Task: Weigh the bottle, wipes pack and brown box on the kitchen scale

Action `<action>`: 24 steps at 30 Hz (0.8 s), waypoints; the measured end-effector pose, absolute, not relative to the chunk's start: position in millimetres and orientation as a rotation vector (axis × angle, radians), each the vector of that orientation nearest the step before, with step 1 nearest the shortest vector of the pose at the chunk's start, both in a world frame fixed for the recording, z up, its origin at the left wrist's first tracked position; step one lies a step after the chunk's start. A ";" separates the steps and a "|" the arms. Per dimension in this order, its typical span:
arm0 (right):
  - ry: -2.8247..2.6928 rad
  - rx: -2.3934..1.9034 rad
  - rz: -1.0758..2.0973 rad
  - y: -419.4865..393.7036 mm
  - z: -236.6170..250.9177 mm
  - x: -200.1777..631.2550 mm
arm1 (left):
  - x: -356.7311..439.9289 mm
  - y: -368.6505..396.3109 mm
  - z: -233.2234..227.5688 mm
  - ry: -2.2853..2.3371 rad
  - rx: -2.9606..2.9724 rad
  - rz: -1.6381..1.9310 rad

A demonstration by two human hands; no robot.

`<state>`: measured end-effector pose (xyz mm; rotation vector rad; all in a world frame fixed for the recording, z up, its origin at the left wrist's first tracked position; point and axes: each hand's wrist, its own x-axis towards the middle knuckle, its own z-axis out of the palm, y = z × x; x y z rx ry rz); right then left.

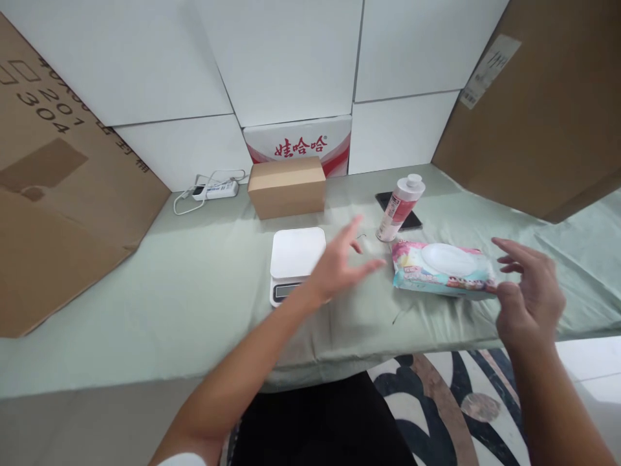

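A table (pixel 194 291) draped in pale green cloth is backed by white panels (pixel 291 58) and two cardboard sheets (pixel 58 194). One scale (pixel 295 255), one wipes pack (pixel 442 268), one bottle (pixel 400 207) and one box (pixel 286 186) are counted. Left hand (pixel 339 265) and right hand (pixel 526 294) are held open-fingered, nothing gripped.

Covered by a pale green cloth (pixel 194 291), creased at the front edge and hanging slightly over it. Laid out on that cloth: a white kitchen scale (pixel 295 259) near the middle, display toward the front; a closed brown cardboard box (pixel 287 186) behind it, near the wall; a white power strip (pixel 216 189) with looped cable to the box's left. Further right, stood upright, a white bottle with pink label (pixel 400 208), just in front of a dark phone (pixel 385 199) lying flat. Placed flat, close to the bottle's base, a pack of wet wipes (pixel 441 268).
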<state>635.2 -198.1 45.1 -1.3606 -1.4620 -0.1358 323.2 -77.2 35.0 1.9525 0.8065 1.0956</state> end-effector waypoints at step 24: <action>-1.488 -1.038 0.693 71.5 10.4 406.3 | 136.4 49.9 2.3 1.019 1.546 1.531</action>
